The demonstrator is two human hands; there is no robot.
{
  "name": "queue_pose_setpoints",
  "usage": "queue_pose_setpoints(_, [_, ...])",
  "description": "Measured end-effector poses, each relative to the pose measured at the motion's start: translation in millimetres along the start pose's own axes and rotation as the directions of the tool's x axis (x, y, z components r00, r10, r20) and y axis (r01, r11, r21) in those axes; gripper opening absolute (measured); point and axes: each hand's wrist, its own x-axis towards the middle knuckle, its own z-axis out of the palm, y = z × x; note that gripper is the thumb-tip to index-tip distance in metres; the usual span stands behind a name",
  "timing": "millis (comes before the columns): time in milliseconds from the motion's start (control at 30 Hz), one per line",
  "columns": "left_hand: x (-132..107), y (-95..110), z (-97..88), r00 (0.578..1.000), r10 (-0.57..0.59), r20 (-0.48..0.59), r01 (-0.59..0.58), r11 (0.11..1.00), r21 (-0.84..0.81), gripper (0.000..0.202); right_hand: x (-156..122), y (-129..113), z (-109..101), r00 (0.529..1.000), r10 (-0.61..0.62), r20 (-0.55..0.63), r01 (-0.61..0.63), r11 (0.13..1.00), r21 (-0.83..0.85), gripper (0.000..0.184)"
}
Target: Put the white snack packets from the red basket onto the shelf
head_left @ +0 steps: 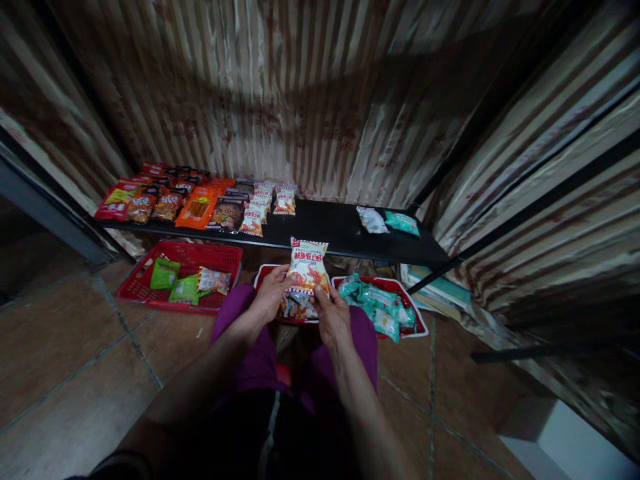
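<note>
White and orange, a snack packet point(308, 263) is pinched by both the left hand point(273, 291) and the right hand point(332, 313), fingers nearly closed, thumbs near its lower end. Beneath the hands, a red basket point(263, 271) holds more packets point(291, 308), seemingly similar, though dim and partly covered. Beyond the hands runs a black shelf point(323, 230); teal packets point(381, 301) lie right of the right hand.
</note>
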Motion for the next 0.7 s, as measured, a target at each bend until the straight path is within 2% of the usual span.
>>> queue_pose_setpoints(400, [-1.9, 1.4, 0.8, 1.0, -0.005, 0.017, 0.004, 0.999, 0.043, 0.033, 0.0, 1.5, -1.7, 1.0, -0.016, -0.021, 0.016, 1.0, 0.005, 0.04])
queue_pose_setpoints(700, [-0.8, 0.5, 0.0, 0.999, -0.018, 0.05, 0.015, 0.999, 0.052, 0.038, 1.0, 0.1, -3.4, 0.998, -0.037, -0.055, 0.037, 0.999, 0.006, 0.042])
